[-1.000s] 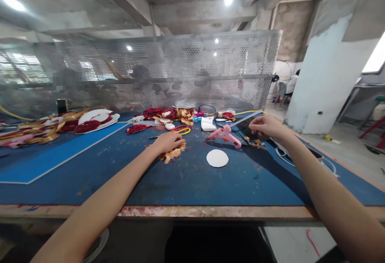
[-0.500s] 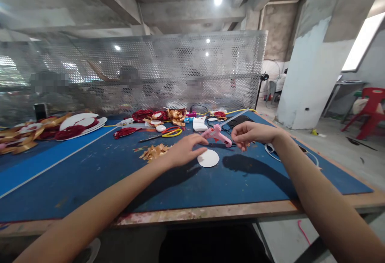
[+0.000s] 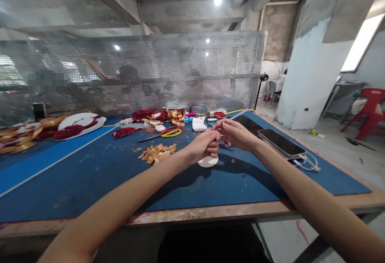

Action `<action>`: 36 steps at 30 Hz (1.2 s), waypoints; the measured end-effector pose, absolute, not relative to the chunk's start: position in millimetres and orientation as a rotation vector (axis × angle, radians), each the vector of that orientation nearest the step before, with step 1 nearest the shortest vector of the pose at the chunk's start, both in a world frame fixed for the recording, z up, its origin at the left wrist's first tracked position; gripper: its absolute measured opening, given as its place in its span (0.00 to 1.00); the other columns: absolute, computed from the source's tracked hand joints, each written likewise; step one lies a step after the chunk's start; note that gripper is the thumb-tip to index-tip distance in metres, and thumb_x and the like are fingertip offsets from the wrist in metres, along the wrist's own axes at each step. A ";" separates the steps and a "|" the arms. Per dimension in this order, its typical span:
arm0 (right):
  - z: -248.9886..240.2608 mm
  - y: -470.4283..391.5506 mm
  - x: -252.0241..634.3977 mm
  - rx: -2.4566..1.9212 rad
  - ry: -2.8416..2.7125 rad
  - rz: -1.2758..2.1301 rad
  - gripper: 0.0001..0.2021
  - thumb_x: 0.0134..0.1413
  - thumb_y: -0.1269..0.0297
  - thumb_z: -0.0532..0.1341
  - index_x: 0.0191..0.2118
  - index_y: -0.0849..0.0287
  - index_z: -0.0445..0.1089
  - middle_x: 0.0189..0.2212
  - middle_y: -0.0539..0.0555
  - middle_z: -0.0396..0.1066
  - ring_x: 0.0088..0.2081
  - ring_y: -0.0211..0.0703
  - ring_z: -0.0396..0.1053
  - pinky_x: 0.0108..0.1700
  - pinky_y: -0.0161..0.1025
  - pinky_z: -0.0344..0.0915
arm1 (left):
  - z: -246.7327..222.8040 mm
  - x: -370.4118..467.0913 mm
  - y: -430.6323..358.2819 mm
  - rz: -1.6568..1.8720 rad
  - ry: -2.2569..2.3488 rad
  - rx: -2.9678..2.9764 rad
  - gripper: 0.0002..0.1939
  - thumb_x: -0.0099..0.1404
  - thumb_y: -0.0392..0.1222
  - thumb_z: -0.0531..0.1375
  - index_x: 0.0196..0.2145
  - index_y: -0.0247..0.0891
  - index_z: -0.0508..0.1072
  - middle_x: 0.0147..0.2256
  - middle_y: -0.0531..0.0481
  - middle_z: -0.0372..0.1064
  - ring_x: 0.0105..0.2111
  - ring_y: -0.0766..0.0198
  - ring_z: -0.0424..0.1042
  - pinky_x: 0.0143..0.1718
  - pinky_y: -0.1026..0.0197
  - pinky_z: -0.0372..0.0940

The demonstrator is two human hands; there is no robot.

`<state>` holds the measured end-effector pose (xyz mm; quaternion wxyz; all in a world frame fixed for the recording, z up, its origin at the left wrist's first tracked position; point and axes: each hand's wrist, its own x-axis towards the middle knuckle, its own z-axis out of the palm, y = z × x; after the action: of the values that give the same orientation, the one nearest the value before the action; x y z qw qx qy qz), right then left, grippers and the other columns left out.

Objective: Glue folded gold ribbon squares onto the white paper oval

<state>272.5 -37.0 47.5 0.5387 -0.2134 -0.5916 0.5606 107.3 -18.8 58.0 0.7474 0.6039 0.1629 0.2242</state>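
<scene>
My left hand (image 3: 206, 146) is curled into a loose fist above the white disc (image 3: 208, 162) on the blue table mat. Close against it, my right hand (image 3: 237, 134) has its fingers bent toward the left fingertips. Whatever the fingers of either hand pinch is too small or hidden to make out. Behind the hands lies a pink glue gun (image 3: 227, 144), mostly covered, with a clear glue stick (image 3: 240, 114) rising from its rear. A pile of gold ribbon pieces (image 3: 158, 153) lies left of my left hand.
Scissors with red and yellow handles (image 3: 171, 132) lie beyond the ribbon pile. At right sits a phone (image 3: 281, 142) with a white cable (image 3: 311, 162). Red and gold decorations (image 3: 147, 114) line the back, before a perforated metal screen (image 3: 180, 70).
My left hand has moved right and curled its fingers. My right hand has shifted left and up to meet it, uncovering the phone. The glue gun is now mostly hidden behind the hands.
</scene>
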 end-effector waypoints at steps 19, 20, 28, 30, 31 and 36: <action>31.9 -50.9 256.1 -0.718 -1.926 1.832 0.17 0.54 0.57 0.60 0.46 0.61 0.64 0.38 0.56 0.72 0.42 0.40 0.72 0.48 0.42 0.64 | 63.0 99.6 5.6 0.741 0.202 1.092 0.15 0.68 0.38 0.49 0.23 0.36 0.58 0.16 0.61 0.42 0.13 0.75 0.43 0.14 0.75 0.47; 32.3 -50.9 257.5 -0.729 -1.941 1.840 0.14 0.54 0.56 0.60 0.42 0.61 0.65 0.32 0.53 0.72 0.37 0.39 0.73 0.45 0.42 0.66 | 62.3 99.4 6.5 0.740 0.200 1.099 0.15 0.68 0.39 0.49 0.23 0.36 0.58 0.16 0.61 0.42 0.13 0.75 0.43 0.14 0.75 0.47; 49.0 -48.7 295.5 -0.931 -1.978 1.909 0.13 0.54 0.55 0.59 0.28 0.60 0.61 0.12 0.37 0.48 0.12 0.25 0.48 0.23 0.33 0.65 | 57.8 96.3 8.6 0.635 0.382 1.284 0.15 0.69 0.42 0.47 0.25 0.36 0.59 0.16 0.61 0.42 0.12 0.76 0.42 0.13 0.75 0.41; 54.3 -48.5 310.7 -0.953 -1.933 1.820 0.14 0.55 0.55 0.59 0.28 0.60 0.61 0.12 0.37 0.46 0.12 0.25 0.43 0.19 0.29 0.59 | 56.5 96.7 7.3 0.618 0.441 1.340 0.14 0.68 0.42 0.47 0.25 0.37 0.59 0.16 0.62 0.41 0.12 0.77 0.39 0.12 0.75 0.38; 56.3 -48.2 317.8 -0.953 -1.896 1.766 0.14 0.55 0.55 0.59 0.28 0.60 0.62 0.12 0.37 0.45 0.13 0.25 0.42 0.18 0.28 0.56 | 55.8 97.1 6.4 0.613 0.469 1.370 0.14 0.68 0.42 0.48 0.24 0.37 0.58 0.16 0.62 0.40 0.12 0.77 0.38 0.12 0.74 0.36; 60.7 -45.1 332.3 -0.867 -1.657 1.502 0.19 0.55 0.56 0.58 0.21 0.59 0.53 0.14 0.40 0.42 0.16 0.26 0.38 0.17 0.27 0.41 | 50.2 101.1 0.6 0.604 0.555 1.483 0.13 0.65 0.44 0.52 0.25 0.38 0.59 0.16 0.63 0.40 0.11 0.77 0.38 0.12 0.72 0.35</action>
<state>332.3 -45.1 60.7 0.3628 -0.3369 -0.6437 0.5835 101.1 0.6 50.2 0.6618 0.6560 0.2456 0.2673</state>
